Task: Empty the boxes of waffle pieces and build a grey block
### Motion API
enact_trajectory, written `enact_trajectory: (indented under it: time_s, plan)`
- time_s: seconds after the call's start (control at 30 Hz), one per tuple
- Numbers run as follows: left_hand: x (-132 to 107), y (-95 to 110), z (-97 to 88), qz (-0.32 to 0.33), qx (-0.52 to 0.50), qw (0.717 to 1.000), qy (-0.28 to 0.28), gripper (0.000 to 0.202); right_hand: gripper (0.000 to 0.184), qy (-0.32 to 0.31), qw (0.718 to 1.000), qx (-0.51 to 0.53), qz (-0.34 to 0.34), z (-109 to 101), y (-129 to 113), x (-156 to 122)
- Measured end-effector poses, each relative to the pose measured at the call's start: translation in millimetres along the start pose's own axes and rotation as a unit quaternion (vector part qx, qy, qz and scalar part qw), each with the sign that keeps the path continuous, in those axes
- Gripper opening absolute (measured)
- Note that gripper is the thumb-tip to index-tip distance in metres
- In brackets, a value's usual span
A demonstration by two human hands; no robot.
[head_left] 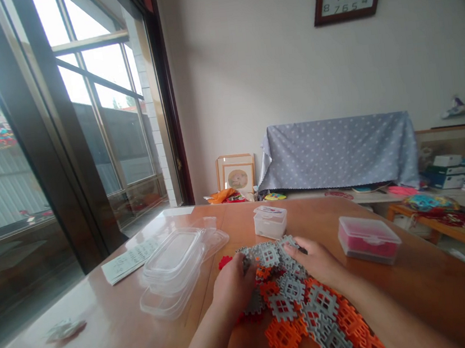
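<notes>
My left hand (234, 284) is closed at the left end of a run of grey interlocking plastic tiles (268, 255). At the right end of the same run, my right hand (311, 259) has its thumb on top and its fingers curled behind. Below and between both hands lies a heap of loose notched square tiles, among them an orange tile (284, 338) and a grey tile (333, 342). Some red pieces (225, 262) peek out beside my left hand. Whether the grey tiles are fully joined I cannot tell.
Behind my hands stands a small clear lidded box (270, 222). A lidded box with pink contents (369, 239) is to the right. Clear plastic containers and lids (172, 269), a paper booklet (129, 260) and a small crumpled packet (66, 329) lie left on the wooden table (122, 345).
</notes>
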State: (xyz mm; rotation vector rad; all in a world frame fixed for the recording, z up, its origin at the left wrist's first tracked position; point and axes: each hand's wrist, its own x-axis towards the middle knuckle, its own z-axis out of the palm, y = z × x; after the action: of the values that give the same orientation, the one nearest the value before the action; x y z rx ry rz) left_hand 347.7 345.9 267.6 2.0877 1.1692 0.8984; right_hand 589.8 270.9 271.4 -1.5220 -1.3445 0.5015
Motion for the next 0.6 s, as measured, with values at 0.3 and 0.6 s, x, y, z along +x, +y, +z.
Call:
enact_trajectory:
  time_s: [0.3,0.6]
  plan:
    - [3.5,-0.3,0.4,0.018,-0.053,0.998,0.008,0.029,0.043,0.005,0.987,0.150,0.053,-8.9,-16.6,-18.8]
    - [-6.3,10.7,2.4,0.090,-0.007,0.994,-0.069,0.046,0.053,-0.050,0.996,0.049,0.057,-21.4,-21.5,-59.0]
